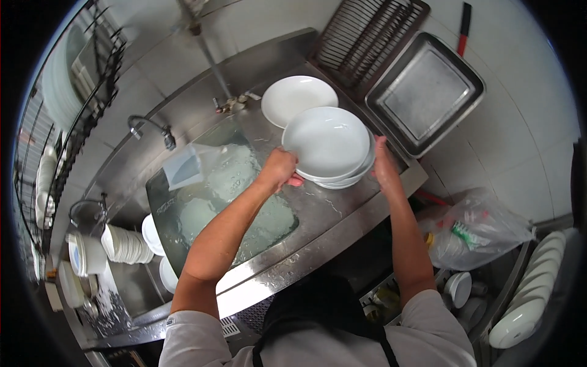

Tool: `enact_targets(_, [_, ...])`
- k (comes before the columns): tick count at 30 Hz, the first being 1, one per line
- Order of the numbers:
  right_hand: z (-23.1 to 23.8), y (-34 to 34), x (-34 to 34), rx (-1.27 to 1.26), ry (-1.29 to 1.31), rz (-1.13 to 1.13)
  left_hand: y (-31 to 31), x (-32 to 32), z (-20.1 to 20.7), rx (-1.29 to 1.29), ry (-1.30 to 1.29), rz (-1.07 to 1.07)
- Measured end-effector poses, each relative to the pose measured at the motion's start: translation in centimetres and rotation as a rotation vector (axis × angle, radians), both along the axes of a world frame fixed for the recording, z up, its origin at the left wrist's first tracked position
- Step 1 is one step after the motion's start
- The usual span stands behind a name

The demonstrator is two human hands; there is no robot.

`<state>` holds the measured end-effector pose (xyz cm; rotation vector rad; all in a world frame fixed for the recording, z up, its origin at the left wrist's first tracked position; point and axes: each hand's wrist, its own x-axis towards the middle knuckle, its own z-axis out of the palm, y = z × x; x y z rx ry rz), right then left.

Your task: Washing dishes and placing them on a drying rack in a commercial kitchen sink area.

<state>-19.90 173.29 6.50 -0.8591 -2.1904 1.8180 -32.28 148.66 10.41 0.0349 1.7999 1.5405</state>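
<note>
A small stack of white plates (326,144) sits over the steel drainboard, just right of the water-filled sink. My left hand (282,169) is closed on the stack's left rim, fingers curled against the edge. At the opposite side, my right hand (385,164) holds the rim, its fingers partly hidden by the plates. The top plate lies a little off-centre over those below. Behind the stack, another white plate (299,98) rests on the drainboard. Whether both hands grip the same plate is hard to see.
Left of my hands, the sink (151,191) holds cloudy water and submerged dishes. A tap (168,139) hangs over it. Stacked bowls (125,244) stand farther left. A metal tray (428,92) and brown rack (361,37) lean at the back right. A plastic bag (483,235) lies right.
</note>
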Motion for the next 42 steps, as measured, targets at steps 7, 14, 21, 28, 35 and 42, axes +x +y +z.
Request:
enact_targets(7, [-1.8,-1.7,-2.2,0.121,0.156,-0.005,1.3,-1.5,-3.4,-0.064,0.217,-0.033])
enact_targets(14, [-2.9,-2.6,-3.4,0.055,-0.02,-0.258,1.8,-4.2,-4.5,-0.255,0.273,-0.153])
enact_targets(21, [-4.5,-2.2,-1.9,-0.265,0.296,-0.298,3.6,-3.6,-7.0,0.328,-0.001,0.08])
enact_targets(28, [-6.5,-4.0,-1.7,-0.227,0.503,-0.38,5.1,-1.8,-8.5,0.61,0.115,0.175])
enact_targets(35, [-3.1,-5.8,0.8,-0.167,0.014,-0.503,4.3,-3.1,-8.1,0.59,0.032,0.121])
enact_targets(42, [-0.7,-7.8,18.3,0.175,0.356,-0.629,3.8,-3.3,-8.6,0.669,0.054,0.08])
